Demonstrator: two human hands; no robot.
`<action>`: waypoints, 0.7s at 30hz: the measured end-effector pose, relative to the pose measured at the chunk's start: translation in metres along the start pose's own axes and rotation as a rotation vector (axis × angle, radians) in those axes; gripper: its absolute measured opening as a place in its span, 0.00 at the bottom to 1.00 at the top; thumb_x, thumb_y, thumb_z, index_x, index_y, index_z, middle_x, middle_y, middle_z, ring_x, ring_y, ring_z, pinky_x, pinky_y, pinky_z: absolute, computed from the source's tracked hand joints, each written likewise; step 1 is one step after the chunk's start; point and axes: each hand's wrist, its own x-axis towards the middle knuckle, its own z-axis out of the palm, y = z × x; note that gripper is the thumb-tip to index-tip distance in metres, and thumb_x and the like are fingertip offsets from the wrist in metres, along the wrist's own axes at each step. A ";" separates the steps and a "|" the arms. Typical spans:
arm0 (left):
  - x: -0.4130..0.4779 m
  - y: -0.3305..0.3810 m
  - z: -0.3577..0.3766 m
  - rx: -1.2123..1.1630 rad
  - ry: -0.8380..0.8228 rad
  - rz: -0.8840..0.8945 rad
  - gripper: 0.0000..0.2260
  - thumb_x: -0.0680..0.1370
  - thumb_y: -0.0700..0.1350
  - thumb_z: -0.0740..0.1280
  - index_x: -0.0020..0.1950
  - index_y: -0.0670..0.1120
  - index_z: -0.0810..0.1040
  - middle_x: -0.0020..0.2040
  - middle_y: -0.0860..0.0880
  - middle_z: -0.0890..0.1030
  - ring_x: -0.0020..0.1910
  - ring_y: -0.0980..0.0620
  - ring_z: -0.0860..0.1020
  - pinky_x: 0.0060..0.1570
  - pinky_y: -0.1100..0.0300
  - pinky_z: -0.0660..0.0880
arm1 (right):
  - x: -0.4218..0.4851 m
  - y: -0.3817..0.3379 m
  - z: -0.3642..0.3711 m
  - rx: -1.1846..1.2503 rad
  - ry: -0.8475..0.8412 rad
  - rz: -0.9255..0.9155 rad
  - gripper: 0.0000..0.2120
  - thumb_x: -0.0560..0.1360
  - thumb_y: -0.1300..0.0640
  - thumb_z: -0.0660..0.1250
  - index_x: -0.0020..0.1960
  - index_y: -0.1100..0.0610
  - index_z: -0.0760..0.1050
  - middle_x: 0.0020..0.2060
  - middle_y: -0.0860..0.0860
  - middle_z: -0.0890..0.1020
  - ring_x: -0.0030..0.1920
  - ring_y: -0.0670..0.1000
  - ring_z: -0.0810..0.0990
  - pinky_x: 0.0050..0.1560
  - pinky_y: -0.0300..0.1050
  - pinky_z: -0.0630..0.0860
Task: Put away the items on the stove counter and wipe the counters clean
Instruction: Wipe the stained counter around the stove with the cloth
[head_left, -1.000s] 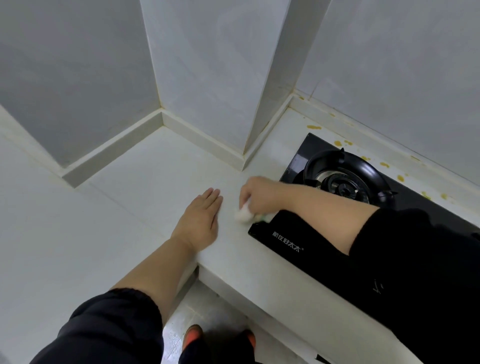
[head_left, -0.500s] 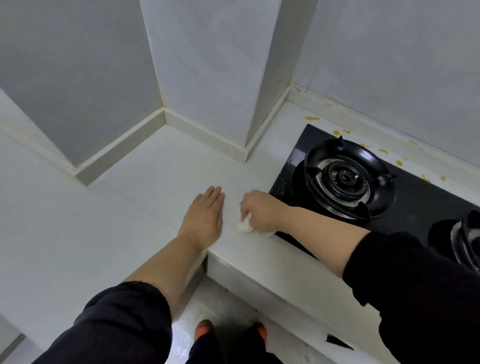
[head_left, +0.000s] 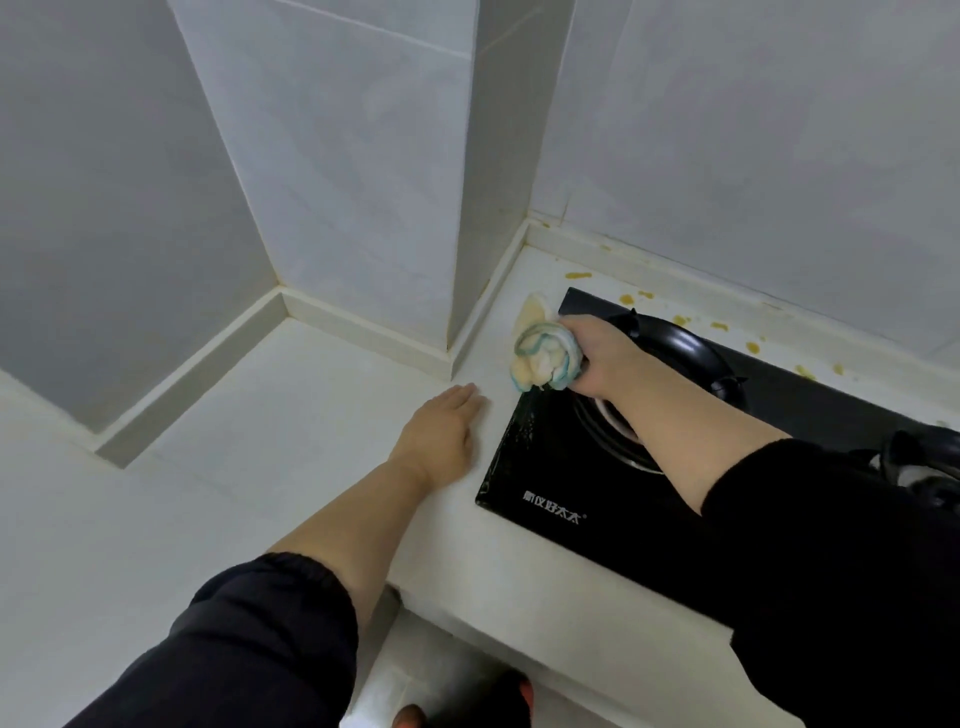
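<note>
Tightly curled fingers of the right hand (head_left: 608, 358) bunch the cloth (head_left: 543, 356) into a wad, likely for scrubbing, at the stove's (head_left: 571, 488) back-left corner. The left hand (head_left: 441, 436) lies flat on the counter (head_left: 311, 415), fingers straight, probably bracing. Yellow spots (head_left: 577, 275) dot the narrow wall-side strip; bare counter spreads leftward.

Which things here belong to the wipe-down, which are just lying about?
Job: cloth gripped by right hand; counter; yellow spatters along its back edge; left hand flat on it.
Just there: stove, burner, wall tiles, shoes on the floor.
</note>
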 end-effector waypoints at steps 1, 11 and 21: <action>0.020 0.006 0.000 0.004 0.013 0.026 0.25 0.78 0.37 0.55 0.76 0.45 0.58 0.77 0.47 0.56 0.76 0.49 0.55 0.74 0.60 0.50 | 0.002 -0.017 -0.008 0.030 0.003 -0.022 0.12 0.78 0.62 0.58 0.39 0.62 0.74 0.31 0.55 0.77 0.32 0.52 0.78 0.33 0.41 0.79; 0.178 0.016 0.020 0.179 -0.062 0.043 0.22 0.83 0.44 0.50 0.78 0.46 0.54 0.78 0.45 0.50 0.77 0.47 0.48 0.74 0.56 0.47 | 0.102 -0.098 -0.075 -0.036 0.194 -0.066 0.09 0.77 0.61 0.58 0.41 0.62 0.73 0.36 0.57 0.76 0.35 0.56 0.76 0.38 0.46 0.75; 0.226 -0.007 0.044 0.299 -0.009 0.068 0.33 0.73 0.57 0.29 0.78 0.53 0.46 0.79 0.51 0.44 0.77 0.52 0.40 0.72 0.55 0.36 | 0.193 -0.124 -0.083 -1.112 0.329 -0.600 0.18 0.73 0.64 0.60 0.60 0.55 0.76 0.57 0.53 0.78 0.56 0.54 0.76 0.51 0.39 0.67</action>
